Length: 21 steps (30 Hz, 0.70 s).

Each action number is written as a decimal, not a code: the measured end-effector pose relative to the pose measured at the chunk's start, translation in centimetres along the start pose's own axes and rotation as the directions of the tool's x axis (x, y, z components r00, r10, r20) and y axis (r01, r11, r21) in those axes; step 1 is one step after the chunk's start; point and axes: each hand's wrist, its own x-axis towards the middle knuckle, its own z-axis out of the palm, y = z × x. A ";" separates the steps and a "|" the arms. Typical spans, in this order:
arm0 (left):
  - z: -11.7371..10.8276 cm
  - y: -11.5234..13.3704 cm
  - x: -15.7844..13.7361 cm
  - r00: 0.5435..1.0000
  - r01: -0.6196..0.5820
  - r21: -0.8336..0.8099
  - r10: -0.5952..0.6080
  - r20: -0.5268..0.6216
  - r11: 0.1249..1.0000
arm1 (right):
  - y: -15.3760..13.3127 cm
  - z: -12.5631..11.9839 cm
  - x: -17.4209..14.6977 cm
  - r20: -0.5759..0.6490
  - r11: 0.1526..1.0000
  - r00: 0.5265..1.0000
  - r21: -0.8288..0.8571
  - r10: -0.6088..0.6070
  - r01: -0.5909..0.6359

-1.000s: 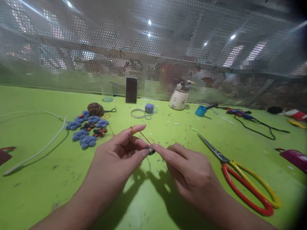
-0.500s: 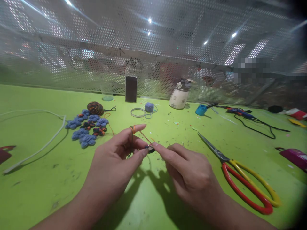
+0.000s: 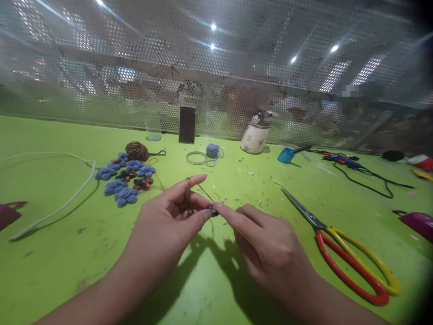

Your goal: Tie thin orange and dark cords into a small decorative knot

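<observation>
Between the thumb and fingers of my left hand [image 3: 162, 225] is a small piece of dark crochet work [image 3: 215, 213]. Orange and dark yarn [image 3: 205, 193] loops around the raised left index finger and runs taut down to the piece. My right hand [image 3: 267, 239] is closed at the same spot, its index fingertip against the work. It grips what looks like a thin metal crochet hook, nearly all hidden by the fingers. Left of the hands lie several blue crocheted flowers [image 3: 126, 197] and dark-orange ones [image 3: 143, 183], beside a multicoloured yarn ball [image 3: 136, 151].
Large scissors [image 3: 316, 221] with red and yellow handles lie to the right on the green table [image 3: 84, 271]. Farther back are a phone [image 3: 187, 125], a small blue yarn ball [image 3: 212, 150], a bottle [image 3: 255, 134], a blue container [image 3: 286, 155] and a glue gun [image 3: 345, 160]. A white cord [image 3: 79, 192] curves at left.
The whole view has shifted slightly, with table items appearing a little farther right. Both hands keep their grip at the crochet piece, the fingers moving only slightly.
</observation>
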 end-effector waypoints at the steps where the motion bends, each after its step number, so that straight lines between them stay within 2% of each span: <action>1: 0.0 0.0 0.0 1.000 0.007 -0.010 -0.007 -0.005 1.000 | 0.0 0.0 0.0 0.002 1.000 1.000 -0.002 -0.002 0.002; 10: -0.2 -0.1 0.1 1.000 0.025 -0.035 -0.025 -0.009 0.999 | 0.2 0.2 0.0 0.032 0.999 0.999 -0.049 0.009 -0.008; 17: 0.0 -0.5 0.2 1.000 -0.028 0.002 0.028 0.007 1.000 | 0.1 0.3 -0.1 0.012 0.995 1.000 -0.103 -0.003 0.005; 21: 0.0 -0.6 0.0 0.999 -0.038 0.079 0.039 -0.017 0.996 | 0.1 0.3 -0.2 0.009 0.989 1.000 -0.150 -0.005 0.006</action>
